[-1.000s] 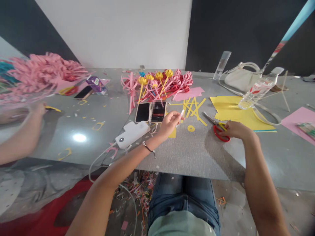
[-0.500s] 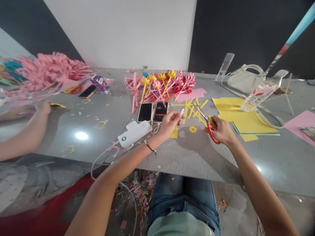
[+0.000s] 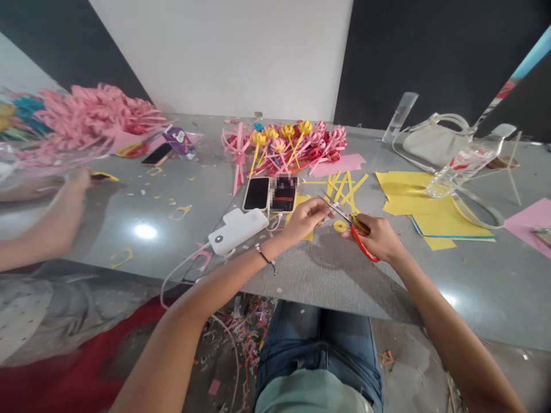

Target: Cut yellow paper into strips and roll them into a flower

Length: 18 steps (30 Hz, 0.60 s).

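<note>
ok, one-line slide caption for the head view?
Right hand holds red-and-yellow scissors, blades by the left hand, near yellow paper strips and paper flowers.

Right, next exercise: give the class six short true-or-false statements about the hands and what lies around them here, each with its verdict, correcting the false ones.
1. The right hand holds the scissors. True.
2. The scissors' handles are blue. False: they are red and yellow.
3. The scissors' tips are near the left hand. True.
4. The left hand's wrist is bare. False: it wears a dark bracelet.
5. Two phones lie side by side, next to the power bank. True.
6. The power bank is black. False: it is white.
</note>
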Available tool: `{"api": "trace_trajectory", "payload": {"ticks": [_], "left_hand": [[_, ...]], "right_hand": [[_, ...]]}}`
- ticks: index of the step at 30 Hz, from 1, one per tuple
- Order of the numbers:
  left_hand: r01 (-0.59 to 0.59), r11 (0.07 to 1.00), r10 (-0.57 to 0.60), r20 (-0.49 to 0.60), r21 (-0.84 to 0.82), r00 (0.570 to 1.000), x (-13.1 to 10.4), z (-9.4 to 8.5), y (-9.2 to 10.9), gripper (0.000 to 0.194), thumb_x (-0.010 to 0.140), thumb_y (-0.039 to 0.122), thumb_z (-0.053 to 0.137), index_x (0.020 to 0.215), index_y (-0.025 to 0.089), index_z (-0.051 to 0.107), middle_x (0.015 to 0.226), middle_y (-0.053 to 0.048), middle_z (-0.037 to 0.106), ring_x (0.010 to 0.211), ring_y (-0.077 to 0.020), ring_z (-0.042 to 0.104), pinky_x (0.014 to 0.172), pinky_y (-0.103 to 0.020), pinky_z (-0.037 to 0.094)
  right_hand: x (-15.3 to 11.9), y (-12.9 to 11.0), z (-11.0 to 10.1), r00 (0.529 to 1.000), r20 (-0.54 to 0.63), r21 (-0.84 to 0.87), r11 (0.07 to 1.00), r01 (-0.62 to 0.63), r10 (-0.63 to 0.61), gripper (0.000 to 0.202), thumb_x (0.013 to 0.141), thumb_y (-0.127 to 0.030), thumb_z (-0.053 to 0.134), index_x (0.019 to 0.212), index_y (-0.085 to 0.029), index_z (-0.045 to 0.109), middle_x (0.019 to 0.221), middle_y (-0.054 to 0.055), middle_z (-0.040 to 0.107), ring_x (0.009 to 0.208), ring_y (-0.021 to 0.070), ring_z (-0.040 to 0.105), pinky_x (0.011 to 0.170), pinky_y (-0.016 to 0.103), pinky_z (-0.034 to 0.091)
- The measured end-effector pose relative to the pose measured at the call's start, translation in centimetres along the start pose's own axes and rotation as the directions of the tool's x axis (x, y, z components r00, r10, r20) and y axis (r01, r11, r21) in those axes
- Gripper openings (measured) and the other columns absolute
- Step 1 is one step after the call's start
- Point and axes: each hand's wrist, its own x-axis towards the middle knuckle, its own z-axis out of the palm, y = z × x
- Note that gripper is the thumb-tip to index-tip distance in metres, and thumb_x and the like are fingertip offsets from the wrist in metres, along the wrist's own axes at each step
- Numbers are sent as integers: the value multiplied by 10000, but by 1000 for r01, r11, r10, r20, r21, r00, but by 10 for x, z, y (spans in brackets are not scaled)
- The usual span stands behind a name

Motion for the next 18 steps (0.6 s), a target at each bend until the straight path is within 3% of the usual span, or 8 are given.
{"api": "trace_trajectory", "payload": {"ticks": [18], "left_hand": [[10, 1000, -10, -6, -11, 1000, 0, 0, -7, 261, 949, 408, 751, 951, 160, 669, 899, -71, 763, 589, -74, 490, 560, -243, 395]], "right_hand": [[0, -2, 0, 999, 31, 5, 1000, -13, 13, 482, 900, -537, 718, 744, -235, 377, 637, -46, 443, 605, 126, 316, 592, 303, 244]]}}
